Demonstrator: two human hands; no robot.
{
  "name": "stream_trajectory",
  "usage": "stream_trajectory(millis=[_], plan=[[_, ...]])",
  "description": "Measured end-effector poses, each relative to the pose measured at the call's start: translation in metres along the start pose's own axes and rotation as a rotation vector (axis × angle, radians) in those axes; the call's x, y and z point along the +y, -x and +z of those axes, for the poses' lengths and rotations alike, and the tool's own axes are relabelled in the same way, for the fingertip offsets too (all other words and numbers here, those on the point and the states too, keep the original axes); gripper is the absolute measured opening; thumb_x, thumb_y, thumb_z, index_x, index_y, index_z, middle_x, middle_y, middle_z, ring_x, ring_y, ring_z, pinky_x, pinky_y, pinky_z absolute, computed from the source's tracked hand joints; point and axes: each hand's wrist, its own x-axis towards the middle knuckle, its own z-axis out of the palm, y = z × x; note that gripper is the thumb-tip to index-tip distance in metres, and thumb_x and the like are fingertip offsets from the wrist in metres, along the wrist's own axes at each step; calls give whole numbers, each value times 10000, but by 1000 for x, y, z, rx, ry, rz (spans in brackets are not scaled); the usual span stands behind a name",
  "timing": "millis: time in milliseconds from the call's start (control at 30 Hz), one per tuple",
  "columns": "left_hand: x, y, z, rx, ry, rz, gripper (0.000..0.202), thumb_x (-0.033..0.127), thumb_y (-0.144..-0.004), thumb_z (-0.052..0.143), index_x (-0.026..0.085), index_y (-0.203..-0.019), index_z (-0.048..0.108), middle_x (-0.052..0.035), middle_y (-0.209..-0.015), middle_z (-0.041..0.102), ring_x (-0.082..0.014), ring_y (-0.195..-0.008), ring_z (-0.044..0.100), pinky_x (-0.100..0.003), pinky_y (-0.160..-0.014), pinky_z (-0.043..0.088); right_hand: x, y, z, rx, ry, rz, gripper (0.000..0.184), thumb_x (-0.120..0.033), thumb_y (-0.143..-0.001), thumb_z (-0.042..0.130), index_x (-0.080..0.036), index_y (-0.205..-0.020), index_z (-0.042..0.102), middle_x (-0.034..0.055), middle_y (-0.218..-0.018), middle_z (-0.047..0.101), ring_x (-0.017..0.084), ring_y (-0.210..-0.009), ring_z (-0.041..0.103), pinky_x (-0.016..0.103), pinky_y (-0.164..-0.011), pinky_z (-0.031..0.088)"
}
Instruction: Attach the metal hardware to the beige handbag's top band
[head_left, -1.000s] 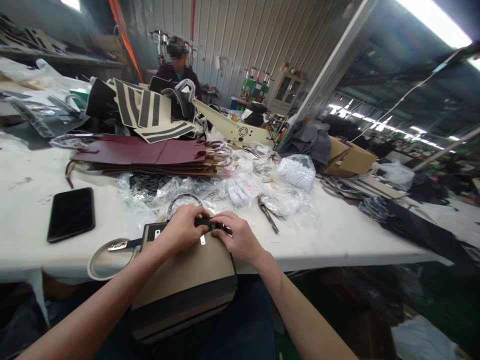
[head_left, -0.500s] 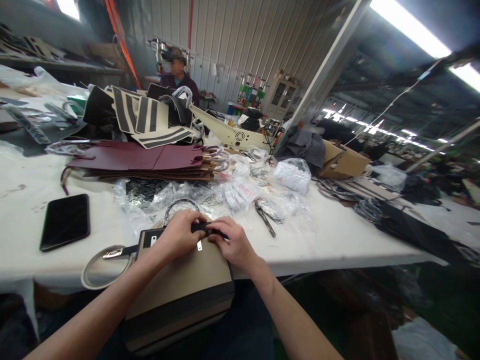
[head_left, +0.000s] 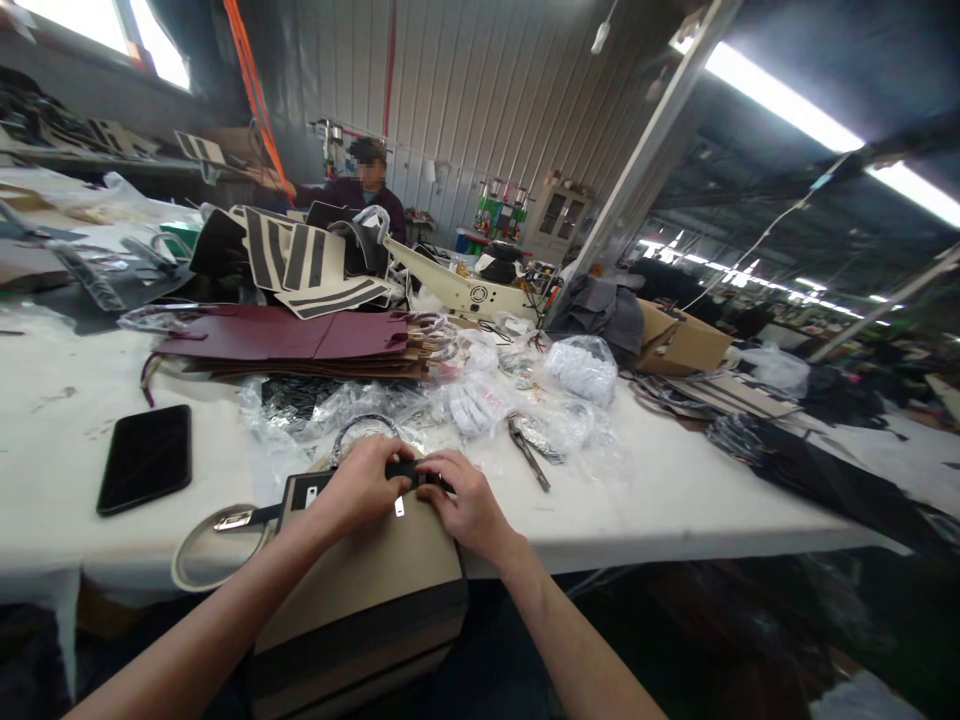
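Observation:
A beige and dark-striped handbag leans at the table's front edge, between my forearms. Along its top edge, my left hand pinches a black strap between thumb and fingers. Close beside it, my right hand has its fingers closed on the same strap. Small metal plates show on the bag, one just below my fingers. A pale looped handle with a metal clasp sticks out on the left. Behind the bag rises another handle, wrapped in plastic.
A black phone lies on the white table at left. Pliers and plastic-wrapped parts lie beyond the bag. Stacked maroon bag panels, striped pieces and a cardboard box stand farther back. A person is behind.
The view has tilted slightly, so the table sits a little lower. The person behind now has an arm stretched out to the left. Both my hands remain on the strap.

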Motion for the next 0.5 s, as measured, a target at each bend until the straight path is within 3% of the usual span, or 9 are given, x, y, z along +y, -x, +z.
stream_trajectory(millis=[500], plan=[[-1, 1, 2, -8, 7, -16, 305, 159, -774, 754, 233, -1061, 823, -85, -1066, 770, -293, -1043, 681, -401, -943, 508, 2, 1, 1, 10, -21, 0, 210, -191, -1052, 697, -235, -1251, 748, 103, -1177, 717, 275, -1132, 683, 410, -990, 588]])
